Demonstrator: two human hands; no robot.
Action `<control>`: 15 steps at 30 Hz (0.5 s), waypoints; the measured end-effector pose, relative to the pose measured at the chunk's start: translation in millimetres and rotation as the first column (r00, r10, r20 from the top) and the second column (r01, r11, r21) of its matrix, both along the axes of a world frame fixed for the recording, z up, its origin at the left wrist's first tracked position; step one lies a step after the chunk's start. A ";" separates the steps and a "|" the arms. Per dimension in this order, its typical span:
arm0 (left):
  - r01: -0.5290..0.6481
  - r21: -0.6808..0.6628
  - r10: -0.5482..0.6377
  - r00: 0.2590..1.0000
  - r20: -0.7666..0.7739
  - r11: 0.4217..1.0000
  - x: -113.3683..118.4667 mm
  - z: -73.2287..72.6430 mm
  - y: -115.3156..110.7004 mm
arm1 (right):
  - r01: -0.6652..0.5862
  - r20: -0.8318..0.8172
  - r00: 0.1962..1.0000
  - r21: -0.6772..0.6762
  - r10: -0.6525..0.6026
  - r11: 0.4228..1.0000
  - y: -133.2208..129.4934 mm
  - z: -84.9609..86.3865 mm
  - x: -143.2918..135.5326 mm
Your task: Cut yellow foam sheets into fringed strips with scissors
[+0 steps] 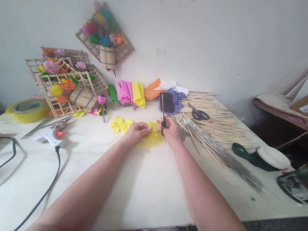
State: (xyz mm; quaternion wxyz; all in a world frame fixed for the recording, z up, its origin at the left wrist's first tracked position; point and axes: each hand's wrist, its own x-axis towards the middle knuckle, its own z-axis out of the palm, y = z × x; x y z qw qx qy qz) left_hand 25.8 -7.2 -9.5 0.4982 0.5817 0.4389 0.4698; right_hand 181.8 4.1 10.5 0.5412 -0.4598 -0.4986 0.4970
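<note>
My right hand [169, 129] is closed round the dark handles of a pair of scissors [164, 113], whose blades point up and away over the table. To its left, my left hand [137, 131] has thumb and fingers pinched together; whatever they hold is too small to make out. Thin yellow paper scraps [151, 142] lie beneath and between both hands. Several yellow cut paper petals [121, 125] rest just left of my left hand. Behind the scissors a dark phone [167, 103] lies on purple string.
Rolled crepe paper [130, 92], wooden sticks [221, 121], metal wires [224, 155] and other scissors [199, 115] lie behind and right. Flower-decorated stick frames [65, 81], yellow tape [29, 110] and a corded glue gun [52, 134] are left. Green ribbon [270, 158] sits far right.
</note>
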 end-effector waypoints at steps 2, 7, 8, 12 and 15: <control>0.015 0.011 -0.015 1.000 -0.010 1.000 -0.4 -2.1 0.9 | 0.000 0.002 1.000 -0.036 0.000 0.999 -2.1 2.6 0.8; 0.033 0.045 -0.029 0.996 -0.086 0.998 -1.9 -7.1 2.9 | 0.001 -0.047 0.999 0.021 0.000 1.000 1.6 0.5 2.3; 0.034 0.054 -0.028 0.992 -0.119 0.998 -2.3 -7.2 3.2 | -0.003 -0.056 0.998 0.031 0.005 1.000 3.0 0.0 2.8; -0.024 0.257 0.114 0.932 -0.344 0.966 -2.7 -1.3 1.9 | 0.024 -0.106 0.994 0.041 -0.020 0.999 6.5 0.4 7.6; 0.097 0.481 0.221 0.798 -0.561 0.872 0.6 8.3 -4.0 | 0.075 -0.148 0.987 0.047 -0.067 0.996 6.4 1.8 13.2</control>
